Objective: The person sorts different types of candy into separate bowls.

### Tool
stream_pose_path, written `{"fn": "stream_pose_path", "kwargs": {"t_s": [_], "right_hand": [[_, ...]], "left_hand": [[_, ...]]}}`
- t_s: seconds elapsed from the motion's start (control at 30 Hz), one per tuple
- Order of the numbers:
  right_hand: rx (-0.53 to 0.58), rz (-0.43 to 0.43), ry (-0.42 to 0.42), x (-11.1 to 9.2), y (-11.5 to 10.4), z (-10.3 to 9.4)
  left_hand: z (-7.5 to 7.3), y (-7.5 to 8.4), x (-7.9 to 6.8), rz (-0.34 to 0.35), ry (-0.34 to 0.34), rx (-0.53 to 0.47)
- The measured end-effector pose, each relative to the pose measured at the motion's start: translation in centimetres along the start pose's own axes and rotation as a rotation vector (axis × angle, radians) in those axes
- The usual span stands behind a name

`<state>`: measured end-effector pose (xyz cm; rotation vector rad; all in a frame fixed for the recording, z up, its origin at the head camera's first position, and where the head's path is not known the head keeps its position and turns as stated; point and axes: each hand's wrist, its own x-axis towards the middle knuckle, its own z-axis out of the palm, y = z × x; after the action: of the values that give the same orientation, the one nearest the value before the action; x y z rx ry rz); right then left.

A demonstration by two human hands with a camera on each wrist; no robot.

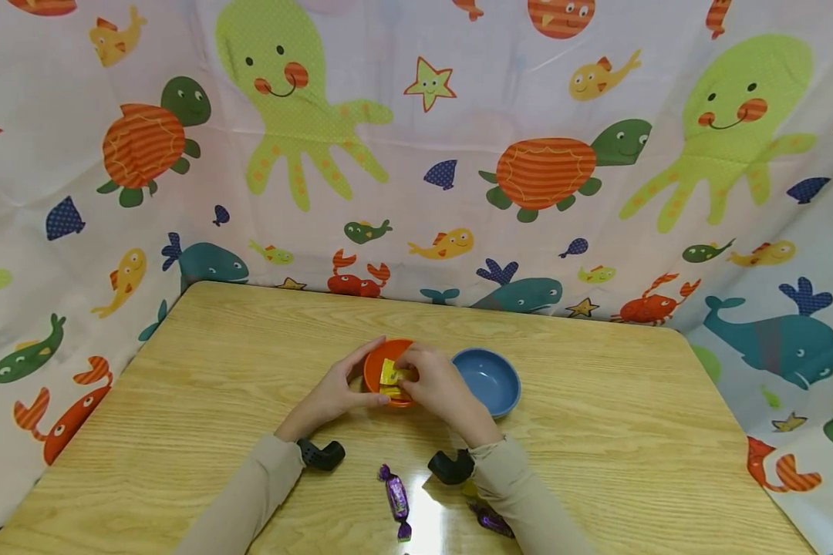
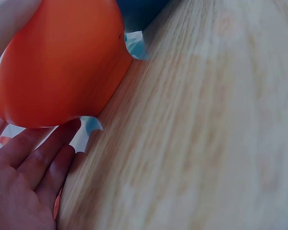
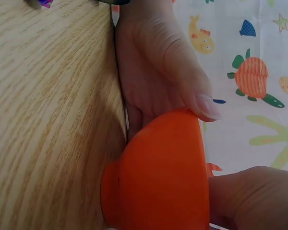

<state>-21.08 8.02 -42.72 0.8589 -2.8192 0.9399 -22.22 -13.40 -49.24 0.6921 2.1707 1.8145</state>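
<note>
An orange bowl (image 1: 372, 379) stands upright near the middle of the wooden table. My left hand (image 1: 332, 395) holds it from the left, thumb at the near rim and fingers round the far side; the left wrist view shows this hand (image 2: 19, 187) beside the bowl wall (image 2: 62, 67). Over the bowl's right rim reaches my right hand (image 1: 436, 379), fingertips inside, pinching a yellow-wrapped candy (image 1: 389, 371). Another yellow-wrapped candy (image 1: 391, 391) lies lower in the bowl. In the right wrist view the bowl's outside (image 3: 163, 172) hides the right fingertips.
A blue bowl (image 1: 494, 385) sits just right of the orange one. Nearer the front edge lie a purple-wrapped candy (image 1: 397, 502) and a second purple candy (image 1: 491, 521), partly under the right forearm. A patterned curtain (image 1: 430, 139) hangs behind the table.
</note>
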Motion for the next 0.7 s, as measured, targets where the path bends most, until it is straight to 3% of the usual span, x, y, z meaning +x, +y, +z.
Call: {"fn": "stream_pose_path", "kwargs": {"t_s": [0.5, 0.7], "right_hand": [[-0.049, -0.023, -0.008, -0.5, -0.3, -0.2], [-0.016, -0.046, 0.048, -1.4, -0.7, -1.2]], "left_hand": [[0.0, -0.2, 0.1, 0.006, 0.006, 0.027], [-0.1, -0.3, 0.0, 0.016, 0.003, 0.014]]}}
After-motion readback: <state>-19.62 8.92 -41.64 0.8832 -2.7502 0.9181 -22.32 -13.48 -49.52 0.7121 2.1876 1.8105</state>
